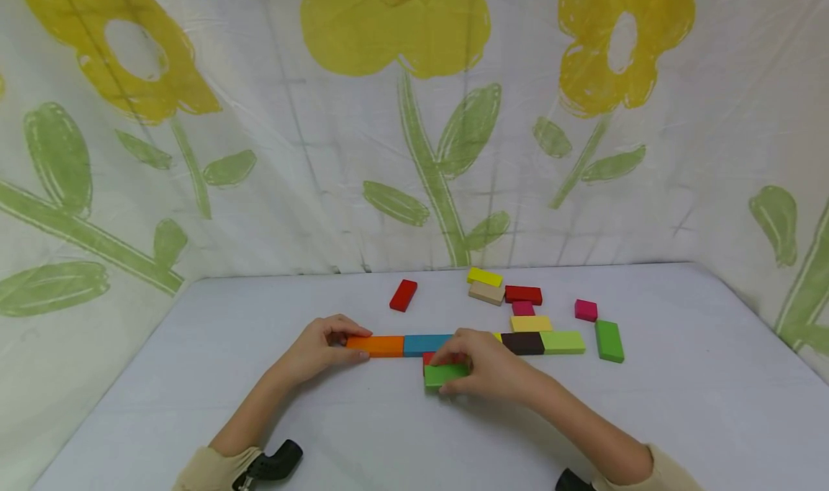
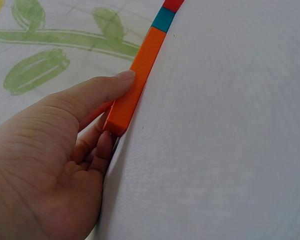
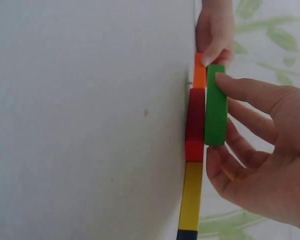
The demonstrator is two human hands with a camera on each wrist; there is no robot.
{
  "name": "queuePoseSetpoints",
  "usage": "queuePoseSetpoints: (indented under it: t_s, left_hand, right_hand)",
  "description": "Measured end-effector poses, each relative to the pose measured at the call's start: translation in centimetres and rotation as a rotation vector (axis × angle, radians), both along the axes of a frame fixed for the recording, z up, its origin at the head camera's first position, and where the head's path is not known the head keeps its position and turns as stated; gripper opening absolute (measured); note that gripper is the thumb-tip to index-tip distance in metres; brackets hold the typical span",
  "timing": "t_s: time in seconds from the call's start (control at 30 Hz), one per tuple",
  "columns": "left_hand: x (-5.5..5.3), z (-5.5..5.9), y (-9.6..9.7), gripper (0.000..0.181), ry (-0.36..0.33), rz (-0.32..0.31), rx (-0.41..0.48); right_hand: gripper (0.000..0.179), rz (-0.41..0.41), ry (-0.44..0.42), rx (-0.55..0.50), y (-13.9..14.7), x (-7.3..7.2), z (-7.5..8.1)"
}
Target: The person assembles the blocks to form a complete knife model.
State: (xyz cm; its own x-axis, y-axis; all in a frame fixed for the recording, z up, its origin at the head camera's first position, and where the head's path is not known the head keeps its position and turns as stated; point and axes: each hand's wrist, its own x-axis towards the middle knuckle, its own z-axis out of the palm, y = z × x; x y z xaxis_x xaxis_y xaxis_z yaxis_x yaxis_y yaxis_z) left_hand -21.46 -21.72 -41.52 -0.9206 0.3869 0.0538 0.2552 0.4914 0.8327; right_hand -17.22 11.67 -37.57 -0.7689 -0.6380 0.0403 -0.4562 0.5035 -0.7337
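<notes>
My left hand [image 1: 317,343] pinches the left end of an orange block [image 1: 378,346], the leftmost in a row lying on the table. In the left wrist view, the thumb lies along one face of that block. A blue block [image 1: 424,344] joins its right end. My right hand [image 1: 495,368] holds a green block [image 1: 443,377] lengthwise between thumb and fingers, at the front of the row. A red block [image 3: 195,120] shows right beside the green one in the right wrist view; in the head view the hand and the green block mostly hide it.
The row continues right with a yellow block [image 3: 191,195], a black block [image 1: 523,343] and a light green block [image 1: 563,343]. Behind lie a pale yellow block [image 1: 531,323], red blocks [image 1: 403,295] and a tan block [image 1: 486,293]. Another green block [image 1: 609,340] lies right.
</notes>
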Motion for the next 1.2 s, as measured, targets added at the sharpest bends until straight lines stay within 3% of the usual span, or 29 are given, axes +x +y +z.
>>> queuePoseSetpoints:
  t_s: [0.4,1.2]
  left_hand:
    - [0.1,-0.1,0.1,0.027,0.002,-0.009,0.007]
    - [0.1,0.2,0.0,0.027,0.014,-0.005,-0.008]
  right_hand:
    - [0.028,-0.018,-0.050,0.017,-0.4,0.7,-0.1]
    - [0.026,-0.017,-0.037,0.000,-0.6,0.5,-1.2]
